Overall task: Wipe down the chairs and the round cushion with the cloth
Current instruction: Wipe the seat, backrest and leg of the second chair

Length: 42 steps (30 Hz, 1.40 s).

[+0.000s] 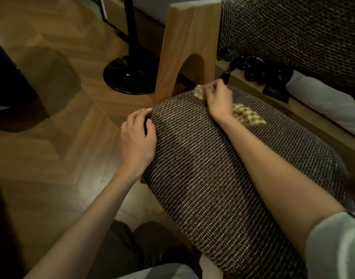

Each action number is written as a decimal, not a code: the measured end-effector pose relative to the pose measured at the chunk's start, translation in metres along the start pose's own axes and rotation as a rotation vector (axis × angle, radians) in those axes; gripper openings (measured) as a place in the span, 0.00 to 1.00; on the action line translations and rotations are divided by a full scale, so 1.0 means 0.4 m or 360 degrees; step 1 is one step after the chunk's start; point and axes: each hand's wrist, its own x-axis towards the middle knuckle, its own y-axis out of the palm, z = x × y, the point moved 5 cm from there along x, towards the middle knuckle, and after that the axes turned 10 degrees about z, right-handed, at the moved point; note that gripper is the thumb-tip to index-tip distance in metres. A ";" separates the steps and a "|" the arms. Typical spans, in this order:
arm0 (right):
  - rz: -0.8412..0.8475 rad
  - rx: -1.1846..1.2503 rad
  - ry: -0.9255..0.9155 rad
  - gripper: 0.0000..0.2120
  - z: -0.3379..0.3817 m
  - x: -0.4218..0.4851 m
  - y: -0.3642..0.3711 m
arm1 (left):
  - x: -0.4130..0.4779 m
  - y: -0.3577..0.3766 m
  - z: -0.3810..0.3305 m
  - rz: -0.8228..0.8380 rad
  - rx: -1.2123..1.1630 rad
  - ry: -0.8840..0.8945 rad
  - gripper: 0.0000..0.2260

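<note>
My right hand [214,95] closes around a bunched checked cloth [247,115] at the far edge of the woven chair seat [212,178], one end of the cloth poking out past my knuckles and the other trailing flat on the fabric by my wrist. My left hand [137,135] curls over the seat's left edge near its far corner, fingers wrapped on the cushion itself, steadying it. The wiping of this chair appears to be under way, with the cloth at the far reach of a stroke. The next move, as I judge it, calls for dragging the cloth toward me across the weave, keeping it flat so it does not snag. A second woven cushion [293,33] leans behind the wooden chair frame [184,47], seemingly not yet reached.
</note>
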 end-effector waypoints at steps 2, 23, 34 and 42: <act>0.0190 0.0188 -0.0229 0.07 0.085 -0.067 0.045 | -0.005 -0.005 0.001 -0.0032 -0.0105 0.0009 0.16; -0.0455 -0.0510 0.0770 0.12 -0.323 -0.220 -0.316 | -0.077 0.147 -0.180 0.0494 0.0826 0.0559 0.21; -0.0060 -0.0005 -0.0082 0.04 -0.019 -0.356 -0.034 | -0.092 0.133 -0.179 0.0367 0.0708 0.0548 0.20; -0.0283 -0.0344 0.0286 0.04 -0.247 -0.287 -0.262 | -0.092 0.138 -0.184 0.0416 0.0799 0.0468 0.22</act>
